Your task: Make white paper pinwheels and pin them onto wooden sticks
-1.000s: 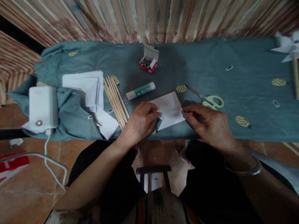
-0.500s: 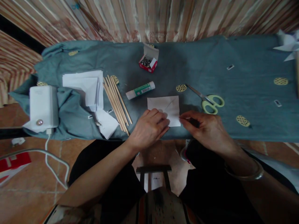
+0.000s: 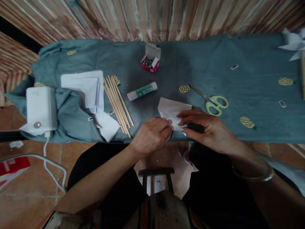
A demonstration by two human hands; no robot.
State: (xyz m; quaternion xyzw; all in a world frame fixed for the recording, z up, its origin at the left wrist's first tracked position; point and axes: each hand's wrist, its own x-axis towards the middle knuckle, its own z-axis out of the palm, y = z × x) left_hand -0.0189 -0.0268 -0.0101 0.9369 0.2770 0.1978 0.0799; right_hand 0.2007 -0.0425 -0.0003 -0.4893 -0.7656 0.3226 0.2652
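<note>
A small white sheet of paper (image 3: 171,106) lies at the table's front edge, turned at a slant, with cut or crease lines across it. My left hand (image 3: 153,132) is closed on its lower left part, fingers curled over the paper. At the lower right, my right hand (image 3: 205,127) pinches a corner of the sheet between thumb and fingers. Just beyond the paper rests a green and white glue stick (image 3: 142,91). Scissors with light green handles (image 3: 215,105) lie partly spread beyond my right hand.
Wooden sticks (image 3: 118,106) lie left of my left hand, beside stacked white paper (image 3: 82,76). Farther back stands an open red box (image 3: 150,62) of small metal pins. A white device (image 3: 41,106) with a cable is at left; a paper pinwheel (image 3: 294,43) is at far right.
The paper has turned clockwise and shifted slightly right. My right hand has moved from its right edge to a lower corner, fingers now over the sheet. My left hand stays on it.
</note>
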